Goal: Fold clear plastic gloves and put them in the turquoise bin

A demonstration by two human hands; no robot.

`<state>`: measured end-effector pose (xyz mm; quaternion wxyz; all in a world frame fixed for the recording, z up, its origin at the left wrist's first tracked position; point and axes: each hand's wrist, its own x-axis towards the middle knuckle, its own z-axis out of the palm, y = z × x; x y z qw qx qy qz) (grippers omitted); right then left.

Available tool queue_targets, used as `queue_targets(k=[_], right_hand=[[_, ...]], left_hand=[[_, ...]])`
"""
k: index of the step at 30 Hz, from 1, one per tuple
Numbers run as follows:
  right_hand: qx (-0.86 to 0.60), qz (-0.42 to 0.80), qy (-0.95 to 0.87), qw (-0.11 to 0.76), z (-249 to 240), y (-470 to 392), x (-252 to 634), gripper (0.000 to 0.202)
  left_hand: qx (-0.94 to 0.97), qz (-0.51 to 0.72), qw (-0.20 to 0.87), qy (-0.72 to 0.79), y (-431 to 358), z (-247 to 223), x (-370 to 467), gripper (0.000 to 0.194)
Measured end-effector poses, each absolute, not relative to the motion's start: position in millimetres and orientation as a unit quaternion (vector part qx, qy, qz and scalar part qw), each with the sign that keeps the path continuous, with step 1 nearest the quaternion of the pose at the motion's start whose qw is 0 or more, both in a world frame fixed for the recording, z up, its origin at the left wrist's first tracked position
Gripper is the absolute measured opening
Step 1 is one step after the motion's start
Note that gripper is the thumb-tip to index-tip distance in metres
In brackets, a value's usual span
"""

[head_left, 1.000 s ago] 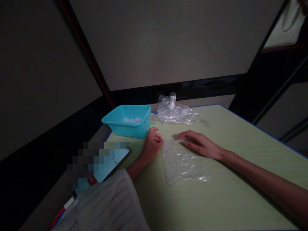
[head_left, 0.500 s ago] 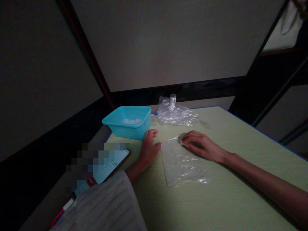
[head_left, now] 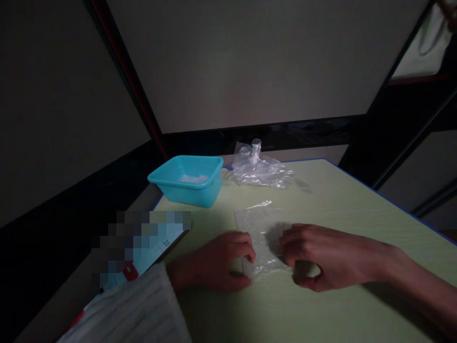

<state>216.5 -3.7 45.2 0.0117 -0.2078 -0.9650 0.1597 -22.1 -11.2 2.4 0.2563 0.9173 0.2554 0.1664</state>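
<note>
While both hands reach in over the near part of the clear plastic bag [head_left: 261,229], the bag lies flat on the pale green table [head_left: 360,214], roughly between them, wrinkled, with a shiny far edge.

Left hand [head_left: 225,259]: partly open, fingers bent, thumb spread below them in a C shape. Fingertips are over the bag's left side, thumb tip by its near left corner. Nothing visibly pinched; can't tell if the fingertips press on the film.

Right hand [head_left: 317,257]: fingers curled down at the bag's right side, thumb bent with a gap showing between it and the fingers. Also partly open. Fingertips partly hidden, so can't confirm contact with the film.

Rest of the layout: teal plastic basin [head_left: 183,191] at the table's far left, upright, with some whitish translucent material [head_left: 193,179] inside, too small to identify. Crumpled pile of clear plastic [head_left: 260,175] right of the basin, near the far table edge, one rolled piece sticking up. Phone [head_left: 157,252] left of the left forearm, screen lit, partly pixelated. Light ribbed sleeve [head_left: 139,309] on the left arm; right forearm bare. Table has blue edging; grey wall panel [head_left: 243,71] with a dark strip behind it.
</note>
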Motion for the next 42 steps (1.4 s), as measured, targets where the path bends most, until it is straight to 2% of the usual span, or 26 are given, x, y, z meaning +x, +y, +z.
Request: queue_targets(k=[7,12,20,28,31,37,42], right_hand=[[-0.205,0.031,-0.978,-0.001,41,-14,213,0.014],[-0.197,-0.001,-0.98,0.0,34,-11,213,0.019],[-0.229,0.115,-0.966,-0.025,40,-2,213,0.018],[-0.245,0.333,-0.91,0.023,31,17,224,0.024],[-0.242,0.381,-0.891,0.045,30,20,225,0.023],[-0.238,0.401,-0.883,0.061,28,22,226,0.024],[-0.241,0.379,-0.892,0.048,28,22,227,0.026]], left_hand=[[0.936,0.113,0.207,0.261,-13,9,-21,0.034],[0.947,0.099,0.168,0.256,-14,9,-19,0.037],[0.958,0.101,0.123,0.24,-13,6,-18,0.04],[0.958,0.101,0.109,0.245,-14,7,-19,0.041],[0.961,0.104,0.089,0.24,-14,6,-20,0.034],[0.974,0.118,-0.01,0.191,-14,4,-20,0.007],[0.978,0.116,-0.087,0.149,-14,2,-19,0.013]])
